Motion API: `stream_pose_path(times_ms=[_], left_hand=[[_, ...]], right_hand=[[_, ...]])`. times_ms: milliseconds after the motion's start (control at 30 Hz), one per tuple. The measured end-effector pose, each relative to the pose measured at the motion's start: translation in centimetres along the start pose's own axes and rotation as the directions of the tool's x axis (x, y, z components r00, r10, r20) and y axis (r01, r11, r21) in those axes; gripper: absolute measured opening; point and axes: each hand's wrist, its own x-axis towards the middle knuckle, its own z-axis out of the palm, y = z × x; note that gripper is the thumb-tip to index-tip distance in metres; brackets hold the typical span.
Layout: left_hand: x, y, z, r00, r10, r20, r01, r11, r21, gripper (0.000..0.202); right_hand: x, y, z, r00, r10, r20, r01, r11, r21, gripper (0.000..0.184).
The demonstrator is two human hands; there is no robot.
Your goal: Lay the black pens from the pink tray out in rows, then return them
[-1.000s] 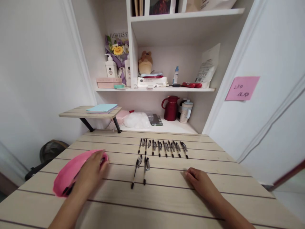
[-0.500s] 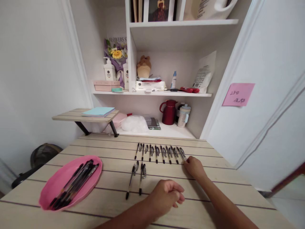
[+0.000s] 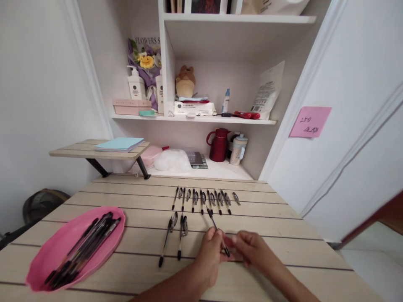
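Note:
An uncapped black pen [image 3: 217, 226] slants between my hands with its writing tip pointing away from me. My left hand [image 3: 209, 256] grips it with the thumb on the barrel. My right hand [image 3: 252, 249] has its curled fingers at the pen's lower end, partly blurred. Beyond them lies a row of several uncapped pens [image 3: 193, 200], each with a cap beside it. At the row's right end one cap [image 3: 236, 198] lies alone. Two more pens, a left one [image 3: 165, 243] and a right one [image 3: 180, 239], lie nearer, each with a cap by its upper end.
A pink scalloped tray [image 3: 115, 241] holding several black pens [image 3: 85, 247] stands at the left of the slatted table [image 3: 283, 251]. Behind it is a small raised stand [image 3: 72, 147] with blue paper [image 3: 119, 144]. A red jug [image 3: 219, 144] and a cup [image 3: 239, 149] stand in the shelf.
My right hand has drawn the rightmost pen out of the row toward me, leaving its cap behind. My left hand has closed on that pen. The view has shifted slightly.

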Motion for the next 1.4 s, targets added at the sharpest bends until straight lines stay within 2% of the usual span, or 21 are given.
stream_pose_path(times_ms=[33,100,133,200,300,433,533,733,800,867,900,967,1033,1133,1267,1400], left_hand=[[0.0,-0.1,-0.1,1.0,-0.009,-0.007,0.009,1.0,0.011,0.026],[0.0,-0.4,-0.3,1.0,-0.015,0.013,0.014,0.998,0.067,0.025],[0.0,-0.6,-0.4,0.999,-0.02,0.032,0.017,0.995,0.094,0.025],[0.1,-1.0,-0.5,0.998,-0.009,0.066,-0.001,0.989,0.15,0.025],[0.4,-1.4,-0.7,0.994,0.019,0.109,-0.04,0.98,0.196,0.027],[0.5,-1.4,-0.8,0.989,0.029,0.148,-0.057,0.981,0.188,0.031],[0.4,-1.2,-0.7,0.99,0.025,0.139,-0.05,0.982,0.184,0.029],[-0.2,-0.6,-0.5,0.99,-0.02,0.137,-0.014,0.969,0.245,0.026],[-0.2,-0.5,-0.6,0.989,-0.02,0.149,-0.019,0.967,0.256,0.027],[-0.2,-0.5,-0.6,0.987,-0.02,0.16,-0.024,0.964,0.265,0.027],[-0.2,-0.6,-0.6,0.986,-0.021,0.166,-0.025,0.963,0.269,0.027],[-0.2,-0.6,-0.6,0.984,-0.02,0.176,-0.03,0.961,0.277,0.026],[-0.3,-0.6,-0.6,0.983,-0.011,0.182,-0.042,0.957,0.286,0.027],[-0.4,-0.5,-0.5,0.983,-0.014,0.183,-0.043,0.953,0.301,0.025],[-0.5,-0.3,-0.4,0.983,-0.042,0.18,-0.018,0.949,0.316,0.021],[-0.4,-0.4,-0.4,0.982,-0.054,0.181,-0.007,0.947,0.321,0.02]], right_hand=[[1.0,0.2,-1.2,0.993,-0.022,-0.113,0.015,0.998,-0.062,0.031],[3.6,0.7,-3.4,0.935,-0.091,-0.344,0.008,0.972,-0.234,0.023],[5.0,1.0,-4.3,0.898,-0.119,-0.423,-0.032,0.942,-0.334,0.023],[7.5,1.6,-5.3,0.852,-0.137,-0.506,-0.126,0.883,-0.452,0.033],[10.2,2.1,-5.0,0.841,-0.142,-0.522,-0.194,0.822,-0.536,0.046],[11.5,2.4,-4.0,0.852,-0.146,-0.503,-0.198,0.8,-0.567,0.045],[10.8,2.8,-4.0,0.858,-0.132,-0.497,-0.214,0.787,-0.578,0.039],[7.3,3.4,-5.1,0.875,-0.116,-0.47,-0.213,0.779,-0.59,0.021],[6.5,2.8,-5.1,0.884,-0.118,-0.452,-0.139,0.858,-0.495,0.019],[6.0,1.6,-4.6,0.896,-0.086,-0.435,-0.015,0.974,-0.225,0.015],[5.7,0.8,-4.3,0.905,-0.052,-0.423,0.042,0.999,-0.034,0.014],[5.2,-0.8,-3.5,0.924,0.009,-0.382,0.119,0.942,0.312,0.018],[4.5,-2.2,-2.8,0.945,0.027,-0.327,0.144,0.861,0.488,0.025],[3.7,-3.5,-2.5,0.957,0.009,-0.29,0.158,0.822,0.547,0.033],[3.1,-4.0,-2.8,0.951,-0.051,-0.305,0.204,0.845,0.494,0.039],[3.0,-4.2,-3.0,0.966,-0.093,-0.241,0.196,0.87,0.453,0.04]])
